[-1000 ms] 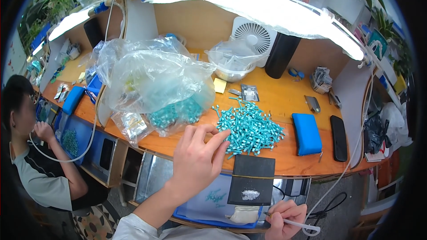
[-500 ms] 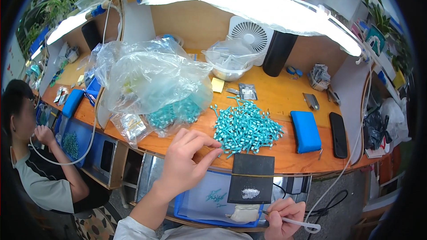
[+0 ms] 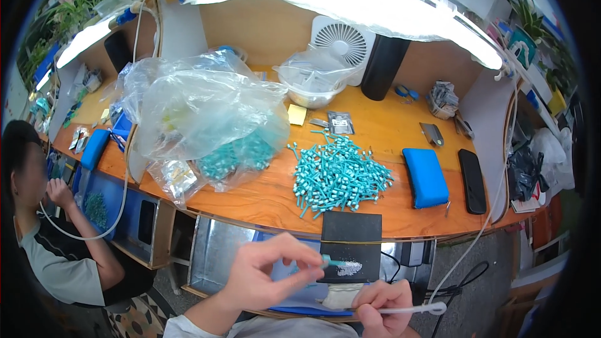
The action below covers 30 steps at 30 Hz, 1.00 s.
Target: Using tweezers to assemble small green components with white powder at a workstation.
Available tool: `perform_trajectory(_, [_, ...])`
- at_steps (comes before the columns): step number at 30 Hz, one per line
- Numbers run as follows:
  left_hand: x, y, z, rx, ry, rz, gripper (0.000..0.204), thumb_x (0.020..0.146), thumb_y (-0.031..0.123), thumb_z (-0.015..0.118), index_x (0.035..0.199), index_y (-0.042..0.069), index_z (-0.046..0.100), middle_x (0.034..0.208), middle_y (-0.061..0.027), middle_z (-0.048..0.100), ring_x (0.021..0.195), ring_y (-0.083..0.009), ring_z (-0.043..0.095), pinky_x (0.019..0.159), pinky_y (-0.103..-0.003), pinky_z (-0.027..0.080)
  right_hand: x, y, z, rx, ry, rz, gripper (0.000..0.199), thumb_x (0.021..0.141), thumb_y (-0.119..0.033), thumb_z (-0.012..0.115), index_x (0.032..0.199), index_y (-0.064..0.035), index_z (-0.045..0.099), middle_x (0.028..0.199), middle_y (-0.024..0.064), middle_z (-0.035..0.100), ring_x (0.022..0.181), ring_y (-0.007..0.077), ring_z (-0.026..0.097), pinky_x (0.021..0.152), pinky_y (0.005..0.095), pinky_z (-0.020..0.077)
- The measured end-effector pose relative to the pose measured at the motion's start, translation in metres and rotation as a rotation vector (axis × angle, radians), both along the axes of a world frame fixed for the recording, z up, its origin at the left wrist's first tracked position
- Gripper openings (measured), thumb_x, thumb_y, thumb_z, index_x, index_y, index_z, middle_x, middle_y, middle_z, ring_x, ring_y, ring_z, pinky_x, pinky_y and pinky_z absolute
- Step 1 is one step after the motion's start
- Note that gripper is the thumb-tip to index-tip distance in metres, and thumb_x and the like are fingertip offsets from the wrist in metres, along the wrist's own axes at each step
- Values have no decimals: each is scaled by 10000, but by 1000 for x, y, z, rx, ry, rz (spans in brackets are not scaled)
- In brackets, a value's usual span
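Note:
My left hand pinches a small teal stick between thumb and fingertips, level with the lower part of a black plate. Tiny whitish grains lie scattered on that plate, just beside the stick. In my right hand is a thin tool joined to a white hose; the fingers mostly hide the tool itself. A cream cloth-like pad sits below the plate, near the right fingertips. Beyond the plate, a heap of similar teal sticks with pale ends covers part of the wooden bench.
Clear plastic bags with more teal pieces rise at the left. A blue case and a black phone lie to the right. Under the bench edge is an open drawer with a blue tray. Another person sits at the left.
My left hand has gone from the heap's near edge down to the plate, a teal stick now showing in its pinch. My right hand has shifted slightly left and turned with its tool.

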State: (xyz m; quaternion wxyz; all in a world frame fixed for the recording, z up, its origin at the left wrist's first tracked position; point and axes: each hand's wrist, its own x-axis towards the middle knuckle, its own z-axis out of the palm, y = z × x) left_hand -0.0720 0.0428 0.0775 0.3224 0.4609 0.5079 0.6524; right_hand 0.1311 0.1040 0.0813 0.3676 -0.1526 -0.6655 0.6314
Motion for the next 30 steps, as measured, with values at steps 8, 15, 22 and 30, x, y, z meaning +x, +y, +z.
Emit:
perform_trajectory(8, [12, -12, 5, 125, 68, -213, 194, 661, -28, 720, 838, 15, 653, 855, -90, 654, 757, -195, 606, 678, -292, 452, -5, -2, 17, -436, -89, 191, 114, 898, -65, 439, 990, -9, 402, 660, 22, 455, 526, 52, 378, 472, 184, 312])
perform_trajectory(15, [13, -10, 4, 172, 128, -243, 179, 673, -19, 711, 839, 24, 662, 865, -88, 647, 758, -195, 598, 667, -290, 447, -2, -3, 22, -415, -125, 146, 83, 897, -72, 456, 944, -9, 431, 701, 21, 481, 561, 46, 395, 495, 181, 323])
perform_trajectory(22, [11, -15, 4, 18, 66, -285, 113, 734, -8, 661, 845, 13, 658, 840, -78, 629, 724, -195, 582, 641, -288, 436, 7, 1, 20, -308, -204, 188, 80, 872, -32, 479, 942, -5, 450, 721, 17, 493, 591, 47, 416, 524, 180, 334])
perform_trajectory(30, [13, -15, 19, 37, 128, -437, 79, 718, 28, 674, 785, -3, 645, 777, -107, 605, 689, -228, 577, 610, -307, 443, 8, 8, 24, 3, -255, 236, 106, 832, 24, 505, 936, 7, 493, 737, 35, 515, 609, 76, 448, 529, 206, 349])
